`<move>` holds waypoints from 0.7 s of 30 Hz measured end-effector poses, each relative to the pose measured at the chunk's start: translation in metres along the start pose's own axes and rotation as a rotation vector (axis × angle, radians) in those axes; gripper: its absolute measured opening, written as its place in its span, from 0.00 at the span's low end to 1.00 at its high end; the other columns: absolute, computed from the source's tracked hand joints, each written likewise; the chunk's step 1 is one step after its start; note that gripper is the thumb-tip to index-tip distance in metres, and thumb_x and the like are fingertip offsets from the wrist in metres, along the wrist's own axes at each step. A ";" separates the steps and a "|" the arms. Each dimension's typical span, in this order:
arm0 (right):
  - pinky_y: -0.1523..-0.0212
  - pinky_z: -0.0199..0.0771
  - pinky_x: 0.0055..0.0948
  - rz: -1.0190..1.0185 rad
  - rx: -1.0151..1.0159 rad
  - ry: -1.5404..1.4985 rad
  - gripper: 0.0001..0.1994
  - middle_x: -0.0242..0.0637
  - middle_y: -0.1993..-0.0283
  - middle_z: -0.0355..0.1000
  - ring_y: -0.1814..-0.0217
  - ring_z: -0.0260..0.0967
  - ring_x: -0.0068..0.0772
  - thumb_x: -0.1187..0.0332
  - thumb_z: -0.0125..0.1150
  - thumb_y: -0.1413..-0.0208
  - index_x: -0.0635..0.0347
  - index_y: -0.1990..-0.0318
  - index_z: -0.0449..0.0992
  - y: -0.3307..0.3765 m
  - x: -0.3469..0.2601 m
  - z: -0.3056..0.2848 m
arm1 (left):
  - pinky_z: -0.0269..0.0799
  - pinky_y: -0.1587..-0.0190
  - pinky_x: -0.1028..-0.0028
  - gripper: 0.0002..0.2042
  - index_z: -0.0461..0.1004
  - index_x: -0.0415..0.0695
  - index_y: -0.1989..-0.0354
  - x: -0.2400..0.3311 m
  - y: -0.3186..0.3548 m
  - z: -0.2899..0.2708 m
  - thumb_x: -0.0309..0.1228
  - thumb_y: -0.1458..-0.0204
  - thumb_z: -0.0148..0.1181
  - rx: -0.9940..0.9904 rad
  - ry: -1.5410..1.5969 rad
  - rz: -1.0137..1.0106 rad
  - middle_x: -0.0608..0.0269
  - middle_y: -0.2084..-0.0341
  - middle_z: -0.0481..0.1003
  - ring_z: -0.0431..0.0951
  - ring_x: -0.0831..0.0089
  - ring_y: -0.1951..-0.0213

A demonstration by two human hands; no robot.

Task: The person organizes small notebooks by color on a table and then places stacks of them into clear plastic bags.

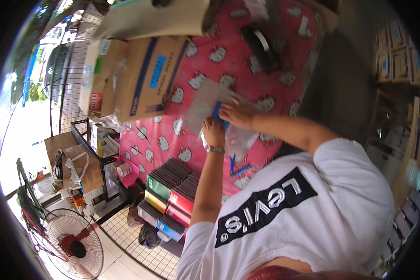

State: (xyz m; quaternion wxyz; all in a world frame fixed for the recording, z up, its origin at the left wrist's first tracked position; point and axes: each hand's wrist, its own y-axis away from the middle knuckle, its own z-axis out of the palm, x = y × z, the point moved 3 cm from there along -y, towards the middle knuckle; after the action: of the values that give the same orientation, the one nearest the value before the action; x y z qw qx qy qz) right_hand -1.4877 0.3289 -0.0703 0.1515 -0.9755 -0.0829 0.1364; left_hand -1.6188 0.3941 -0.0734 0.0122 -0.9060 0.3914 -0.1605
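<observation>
Both my hands meet over a small blue item (pixel 216 110) on the pink table cover, its kind hidden by my fingers. My left hand (pixel 213 133), with a watch at the wrist, grips its near side with bent fingers. From the right, my right hand (pixel 236 114) closes its fingers on the same item. Thin clear plastic (pixel 240 141) lies crumpled under and beside my hands, and a flat translucent sheet (pixel 198 106) spreads just beyond them. Two slim blue pieces, possibly pens (pixel 232 164), rest on the cover nearer my body.
Large cardboard boxes (pixel 147 79) stand at the far left of the patterned pink cover (pixel 165 130). A black object with a pale band (pixel 261 44) lies at the far right. Stacked spiral notebooks (pixel 172 182) sit left of my left forearm; a fan (pixel 74 245) stands lower left.
</observation>
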 end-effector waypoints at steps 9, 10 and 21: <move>0.32 0.28 0.61 0.018 -0.414 -0.039 0.41 0.53 0.29 0.42 0.25 0.32 0.51 0.34 0.46 0.51 0.55 0.37 0.61 0.030 -0.046 -0.004 | 0.71 0.59 0.60 0.09 0.78 0.42 0.69 -0.005 -0.006 0.004 0.29 0.55 0.52 -0.121 -0.082 -0.100 0.52 0.72 0.75 0.75 0.54 0.64; 0.33 0.26 0.62 0.028 -0.431 -0.030 0.42 0.53 0.29 0.40 0.25 0.30 0.51 0.33 0.47 0.52 0.56 0.37 0.60 0.025 -0.047 -0.004 | 0.72 0.61 0.60 0.09 0.78 0.43 0.69 -0.001 -0.009 -0.002 0.29 0.55 0.52 -0.154 -0.122 -0.097 0.52 0.73 0.75 0.76 0.54 0.65; 0.39 0.55 0.50 0.327 0.131 -0.463 0.25 0.45 0.43 0.65 0.38 0.57 0.48 0.52 0.65 0.55 0.54 0.50 0.74 0.012 0.047 -0.054 | 0.76 0.66 0.62 0.11 0.73 0.41 0.60 0.006 -0.010 0.006 0.29 0.44 0.44 -0.363 -0.216 -0.150 0.52 0.66 0.77 0.78 0.57 0.63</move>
State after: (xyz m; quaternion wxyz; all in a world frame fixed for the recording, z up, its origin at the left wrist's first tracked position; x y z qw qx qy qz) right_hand -1.4262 0.3128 -0.0362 0.1674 -0.9070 0.0519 0.3830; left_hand -1.6063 0.3965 -0.0758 -0.1214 -0.9318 0.3420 0.0102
